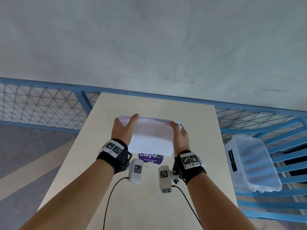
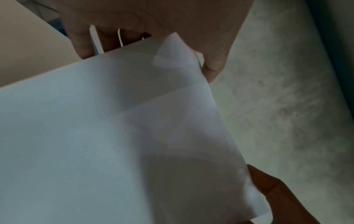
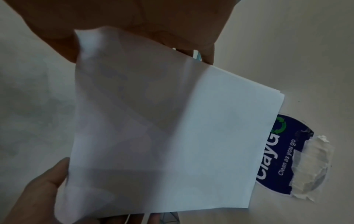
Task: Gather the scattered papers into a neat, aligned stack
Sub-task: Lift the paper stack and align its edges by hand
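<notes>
A stack of white papers is held tilted over the middle of the light wooden table, its top edges slightly uneven. My left hand grips the stack's left side, thumb in front and fingers behind. My right hand grips the right side the same way. The stack's lower edge sits over a round sticker; I cannot tell whether it touches the table. The left wrist view shows the papers pinched by my left thumb and fingers. In the right wrist view the papers fill the middle under my right palm.
A purple round sticker, partly torn, is stuck to the table in front of the stack. A clear plastic bin rests on blue slats to the right. A blue mesh railing runs behind the table.
</notes>
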A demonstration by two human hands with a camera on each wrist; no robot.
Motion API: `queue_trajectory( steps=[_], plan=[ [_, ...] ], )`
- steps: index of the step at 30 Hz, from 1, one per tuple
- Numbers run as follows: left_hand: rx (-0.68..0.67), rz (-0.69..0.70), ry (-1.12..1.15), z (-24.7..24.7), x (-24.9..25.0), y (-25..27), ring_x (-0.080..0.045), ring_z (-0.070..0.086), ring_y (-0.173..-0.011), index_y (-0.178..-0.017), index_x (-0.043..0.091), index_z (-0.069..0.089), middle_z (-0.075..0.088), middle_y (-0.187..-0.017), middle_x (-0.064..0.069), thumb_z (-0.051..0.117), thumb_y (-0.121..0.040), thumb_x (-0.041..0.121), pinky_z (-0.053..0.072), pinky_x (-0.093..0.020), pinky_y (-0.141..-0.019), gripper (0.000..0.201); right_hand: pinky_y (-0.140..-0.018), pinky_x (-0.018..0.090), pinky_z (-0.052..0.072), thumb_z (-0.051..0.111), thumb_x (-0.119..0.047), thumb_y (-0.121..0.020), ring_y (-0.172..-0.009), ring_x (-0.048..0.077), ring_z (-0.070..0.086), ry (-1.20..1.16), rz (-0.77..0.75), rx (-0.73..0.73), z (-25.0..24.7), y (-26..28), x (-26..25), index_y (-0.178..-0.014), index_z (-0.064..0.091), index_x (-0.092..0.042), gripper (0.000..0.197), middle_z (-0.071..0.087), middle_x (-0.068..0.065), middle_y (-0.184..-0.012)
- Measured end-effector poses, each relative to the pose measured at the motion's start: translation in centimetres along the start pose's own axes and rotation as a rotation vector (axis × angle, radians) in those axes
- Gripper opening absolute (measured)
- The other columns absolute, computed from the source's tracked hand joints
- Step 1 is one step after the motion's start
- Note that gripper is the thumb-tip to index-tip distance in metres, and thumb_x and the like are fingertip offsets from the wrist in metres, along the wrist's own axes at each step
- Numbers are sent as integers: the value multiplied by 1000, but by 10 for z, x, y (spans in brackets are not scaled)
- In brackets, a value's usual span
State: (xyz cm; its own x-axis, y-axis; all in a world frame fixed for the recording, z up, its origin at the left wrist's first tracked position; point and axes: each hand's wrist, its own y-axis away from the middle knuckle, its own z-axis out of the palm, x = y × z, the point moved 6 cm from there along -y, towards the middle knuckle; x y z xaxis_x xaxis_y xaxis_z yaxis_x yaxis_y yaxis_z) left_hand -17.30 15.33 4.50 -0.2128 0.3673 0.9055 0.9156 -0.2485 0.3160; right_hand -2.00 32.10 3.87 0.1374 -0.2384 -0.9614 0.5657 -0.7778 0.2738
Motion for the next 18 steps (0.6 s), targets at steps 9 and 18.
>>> queue_trajectory(
  steps=[9,18],
  plan=[
    [-93,91,-3,-1,-10,-5,-22,51,-128,-141,21,36,52,-138,2,79,-60,71,43,-30,-95,105,-97,43,51,52,-56,-85,-102,23,67,40,0,-19,-4,-6,2,-91,71,-24,38,75,-1,-97],
    [-142,161,-179,-5,-63,-22,-11,67,-105,-125,26,60,71,-113,9,81,-74,42,52,-40,-98,57,-101,34,41,54,-68,-85,-112,7,59,57,-4,-122,-8,-8,10,-117,62,-29,51,67,-14,-112]
  ],
)
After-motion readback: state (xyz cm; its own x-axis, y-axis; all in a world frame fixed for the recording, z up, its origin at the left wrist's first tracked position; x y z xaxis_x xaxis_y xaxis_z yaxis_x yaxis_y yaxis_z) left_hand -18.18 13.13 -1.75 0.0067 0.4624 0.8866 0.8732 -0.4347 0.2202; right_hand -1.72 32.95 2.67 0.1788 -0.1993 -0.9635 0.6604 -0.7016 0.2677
